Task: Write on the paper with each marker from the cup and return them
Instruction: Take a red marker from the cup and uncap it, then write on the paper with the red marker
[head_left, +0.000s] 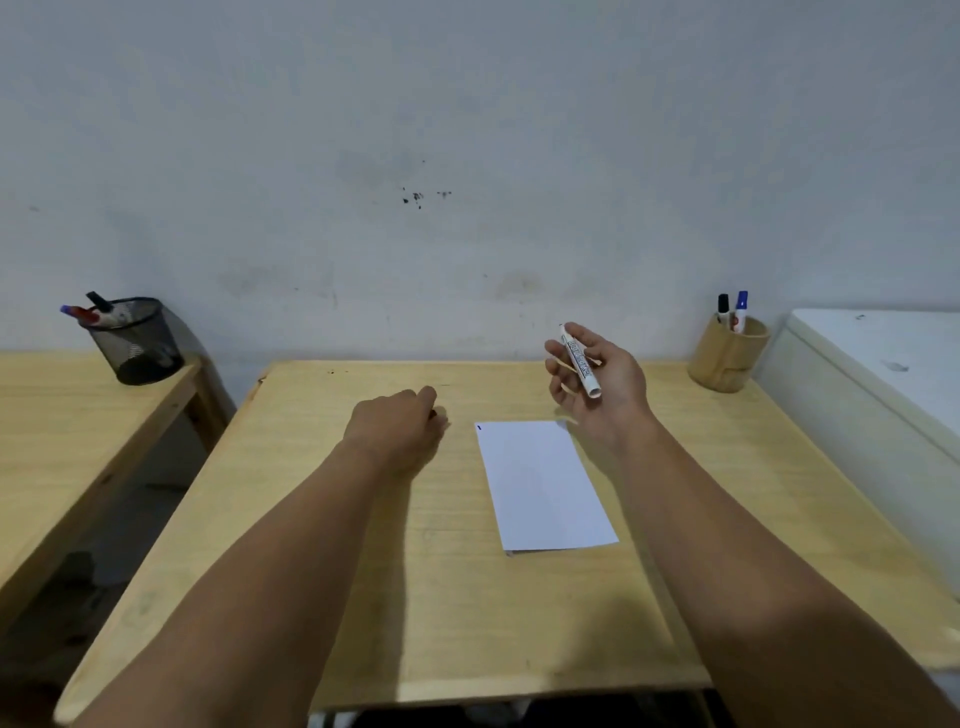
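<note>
A white sheet of paper (543, 486) lies on the wooden table (405, 571), with a small blue mark at its top left corner. My right hand (597, 379) is raised above the paper's far right corner and holds a white marker (581, 361) with no cap on it, tip pointing away. My left hand (400, 423) rests on the table left of the paper, fingers curled shut around a small dark thing, probably the cap. A wooden cup (727, 353) at the table's far right corner holds a black-capped and a blue-capped marker.
A black mesh cup (135, 340) with several markers stands on a second wooden table (62, 415) to the left, across a gap. A white cabinet or appliance (883, 374) borders the table on the right. A grey wall rises right behind.
</note>
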